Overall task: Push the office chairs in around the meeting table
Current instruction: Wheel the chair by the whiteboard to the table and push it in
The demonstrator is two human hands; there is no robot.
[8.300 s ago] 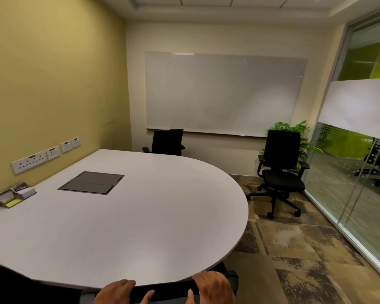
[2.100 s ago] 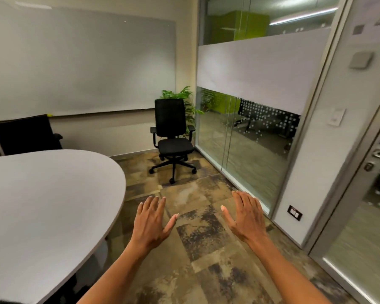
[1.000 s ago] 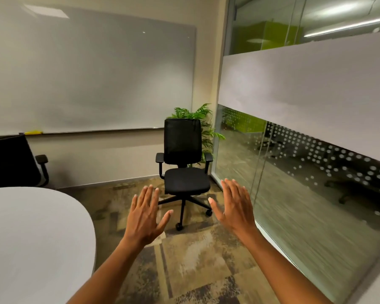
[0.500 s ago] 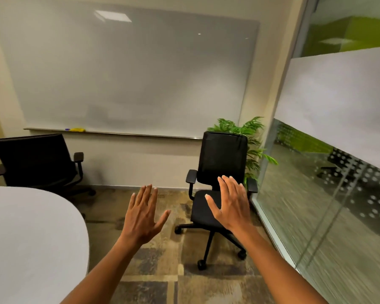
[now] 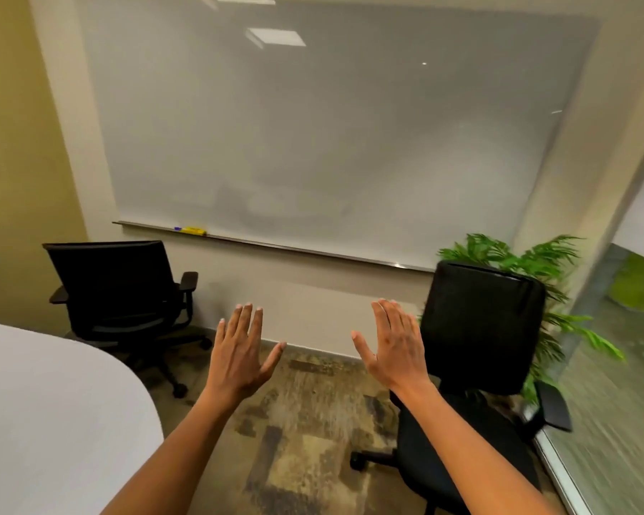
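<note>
Since half a second ago the loose office chair [image 5: 480, 328] has come closer, now beside the right hand [image 5: 393, 349], both it and the left hand [image 5: 238, 356] spread open and empty, while the bench [image 5: 53, 421] is cut off at left.

Two black office chairs — right chair [image 5: 480, 328] apart from table [image 5: 45, 421]; left chair [image 5: 116, 288] nearer.

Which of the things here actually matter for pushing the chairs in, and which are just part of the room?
Part of the job:
- chair by the plant, standing away from the table
- chair at the wall, near the table's far end
- meeting table
- left hand and right hand, both open and empty

Just there:
- whiteboard
- yellow marker on its ledge
- plant
</note>
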